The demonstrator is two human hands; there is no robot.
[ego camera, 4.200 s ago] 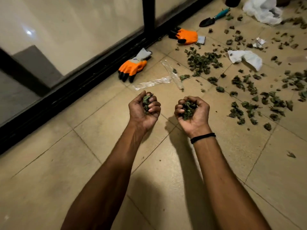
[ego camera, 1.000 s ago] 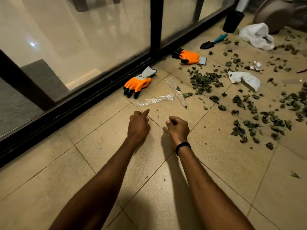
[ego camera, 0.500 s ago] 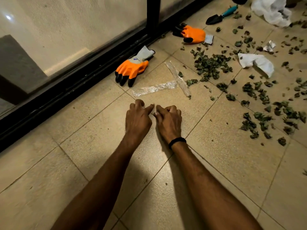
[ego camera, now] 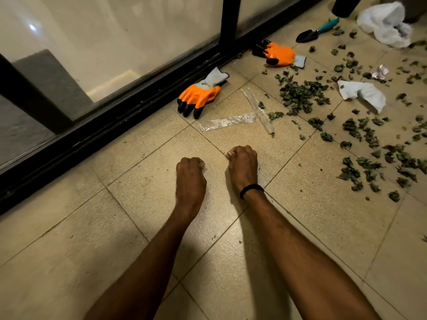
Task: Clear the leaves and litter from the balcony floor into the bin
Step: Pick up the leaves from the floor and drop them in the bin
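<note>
Where left hand (ego camera: 190, 175) and right hand (ego camera: 242, 166) clench, contents hidden: ahead, orange glove (ego camera: 198, 98), plastic strips (ego camera: 227, 122), scattered leaves (ego camera: 300, 95).

Matt speckled floor tiles (ego camera: 138, 204), crinkly clear plastic strips (ego camera: 227, 122) (perhaps film), rubbery-coated knit glove (ego camera: 198, 95)

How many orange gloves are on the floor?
2. The near glove lies beside the door track; the far glove lies farther along it, by the trowel. Nothing seems to hide more.
</note>
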